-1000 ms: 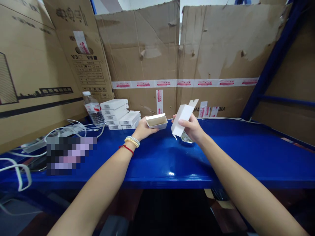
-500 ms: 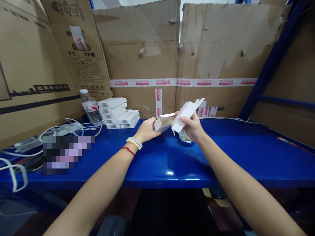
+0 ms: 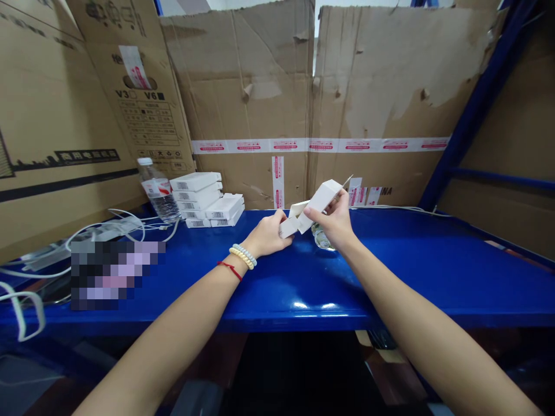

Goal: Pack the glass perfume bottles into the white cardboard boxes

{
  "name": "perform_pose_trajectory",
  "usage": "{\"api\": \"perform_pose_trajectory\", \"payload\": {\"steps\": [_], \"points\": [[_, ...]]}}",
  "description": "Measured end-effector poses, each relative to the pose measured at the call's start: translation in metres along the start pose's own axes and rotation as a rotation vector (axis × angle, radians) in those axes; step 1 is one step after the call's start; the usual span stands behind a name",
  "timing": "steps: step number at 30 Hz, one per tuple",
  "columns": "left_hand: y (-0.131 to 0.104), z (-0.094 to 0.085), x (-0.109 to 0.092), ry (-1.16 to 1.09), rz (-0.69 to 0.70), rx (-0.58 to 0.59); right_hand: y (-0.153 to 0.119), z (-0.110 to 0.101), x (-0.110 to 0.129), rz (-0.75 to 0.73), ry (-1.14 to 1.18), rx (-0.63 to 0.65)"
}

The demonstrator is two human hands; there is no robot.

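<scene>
Above the blue table (image 3: 277, 277), my right hand (image 3: 337, 219) grips a white box (image 3: 322, 198), tilted, with a thin flap sticking out at its upper right end. My left hand (image 3: 269, 234) has its fingers closed round a smaller white carton piece (image 3: 289, 227) with an open flap. The two white pieces meet or overlap between my hands; whether they are joined I cannot tell. Behind and below my right hand, a round clear object (image 3: 323, 239) sits on the table, partly hidden.
At the back left are stacked white boxes (image 3: 197, 198) and a water bottle (image 3: 156, 190). White cables (image 3: 125, 222), a power strip (image 3: 87, 234) and a blurred-out item (image 3: 117, 274) lie farther left. Large cardboard sheets (image 3: 251, 86) stand behind the table.
My left hand has moved slightly right, and its carton piece has turned and now meets the box in my right hand. That box has tilted and shifted a little left.
</scene>
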State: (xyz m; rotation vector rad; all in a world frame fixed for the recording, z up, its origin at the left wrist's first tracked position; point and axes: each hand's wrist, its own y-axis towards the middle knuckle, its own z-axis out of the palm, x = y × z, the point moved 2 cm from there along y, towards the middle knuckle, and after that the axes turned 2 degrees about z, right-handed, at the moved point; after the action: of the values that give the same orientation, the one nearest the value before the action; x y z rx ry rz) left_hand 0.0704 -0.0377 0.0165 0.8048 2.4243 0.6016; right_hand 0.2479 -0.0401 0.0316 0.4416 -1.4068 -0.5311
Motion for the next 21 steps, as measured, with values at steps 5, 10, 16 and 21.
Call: {"api": "perform_pose_trajectory", "payload": {"steps": [5,10,16,21], "points": [[-0.001,0.003,-0.006,0.006,0.027,0.056,-0.001,0.002,-0.003,-0.013,-0.022,-0.021],[-0.001,0.001,-0.010,-0.031,0.064,0.069,-0.004,0.006,-0.008,-0.035,-0.033,-0.017],[0.001,0.009,-0.001,-0.100,0.015,0.081,-0.006,0.014,-0.016,-0.039,-0.084,-0.013],[0.004,0.014,0.008,-0.152,0.046,0.026,-0.005,0.014,-0.021,-0.053,-0.080,0.002]]}}
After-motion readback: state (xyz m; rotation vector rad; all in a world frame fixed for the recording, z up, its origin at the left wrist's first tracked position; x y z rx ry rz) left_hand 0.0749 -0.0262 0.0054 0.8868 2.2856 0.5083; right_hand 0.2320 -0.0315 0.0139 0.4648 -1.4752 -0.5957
